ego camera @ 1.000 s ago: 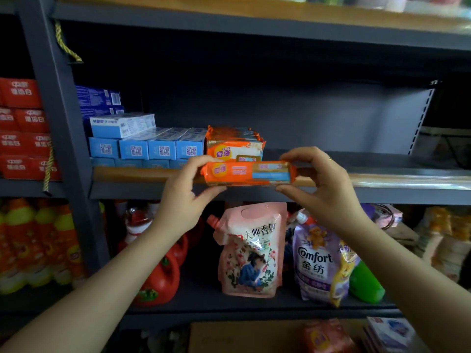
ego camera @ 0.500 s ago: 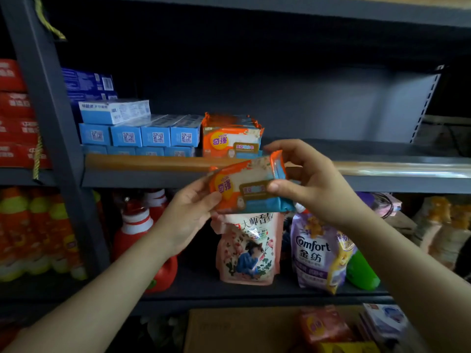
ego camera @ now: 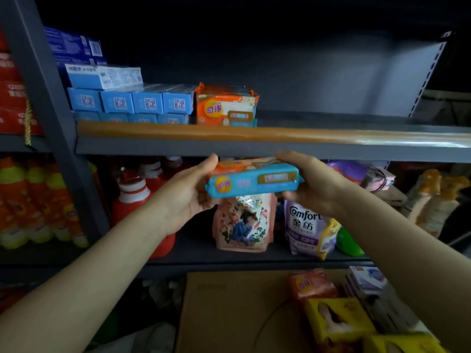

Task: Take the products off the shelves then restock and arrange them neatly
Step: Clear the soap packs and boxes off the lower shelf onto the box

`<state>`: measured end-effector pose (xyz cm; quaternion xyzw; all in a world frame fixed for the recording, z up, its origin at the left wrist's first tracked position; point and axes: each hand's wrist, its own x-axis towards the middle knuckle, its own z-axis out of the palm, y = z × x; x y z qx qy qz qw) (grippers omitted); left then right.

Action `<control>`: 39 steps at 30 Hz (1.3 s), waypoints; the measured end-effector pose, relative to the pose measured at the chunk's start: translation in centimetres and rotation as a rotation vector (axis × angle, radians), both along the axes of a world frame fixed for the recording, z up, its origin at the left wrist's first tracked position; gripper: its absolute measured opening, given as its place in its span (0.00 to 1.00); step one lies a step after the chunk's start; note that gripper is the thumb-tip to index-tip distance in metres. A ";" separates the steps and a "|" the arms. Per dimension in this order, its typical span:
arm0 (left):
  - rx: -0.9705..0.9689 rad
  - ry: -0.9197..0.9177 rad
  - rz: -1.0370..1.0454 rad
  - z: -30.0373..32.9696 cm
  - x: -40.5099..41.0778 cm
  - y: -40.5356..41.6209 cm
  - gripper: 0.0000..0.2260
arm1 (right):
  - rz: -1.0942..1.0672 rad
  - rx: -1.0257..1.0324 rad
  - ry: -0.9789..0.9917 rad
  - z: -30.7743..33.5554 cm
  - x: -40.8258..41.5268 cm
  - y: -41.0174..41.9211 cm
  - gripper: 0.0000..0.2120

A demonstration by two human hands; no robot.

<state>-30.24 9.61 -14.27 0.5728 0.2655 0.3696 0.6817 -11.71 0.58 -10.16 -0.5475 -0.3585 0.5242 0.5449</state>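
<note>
Both hands have the soap multipack held flat, just under the front lip of the shelf, in front of the pink refill pouch. The left hand cups the left end, thumb up on top and fingers curled underneath. The right hand clamps the right end the same way, thumb over the top edge.

My guess on handling: it's a film-wrapped brick of bars, so stiff and a bit weighty for its size, not fragile at all. The wrap looks glossy and probably slides a little, and the crimped ends are floppy, so I'd grip the solid body at the short ends like this rather than the seal flaps. It should stack fine on the matching soap pack up on that shelf, right beside the blue boxes.

Stuff I can't make out: most of the print on the held pack is a blur, and I can't tell how many bars are inside. The fingers under the pack are hidden. The back of the shelf is dark, so no idea what's behind the soap up there. Below the shelf, the cardboard box and the yellow packs are cut off by the frame edge.
</note>
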 end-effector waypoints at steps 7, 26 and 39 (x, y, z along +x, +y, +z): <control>-0.114 0.224 0.028 -0.6 0.6 -0.9 0.18 | 0.131 -0.240 0.241 -1.9 0.7 -0.5 0.18; 0.336 0.513 0.043 -11.6 0.2 -4.0 0.13 | 0.514 0.000 -1.132 -10.8 4.2 -1.8 0.14; 0.202 0.563 0.233 -20.3 2.7 -5.3 0.12 | 0.415 0.220 -1.154 -13.1 7.8 -2.3 0.08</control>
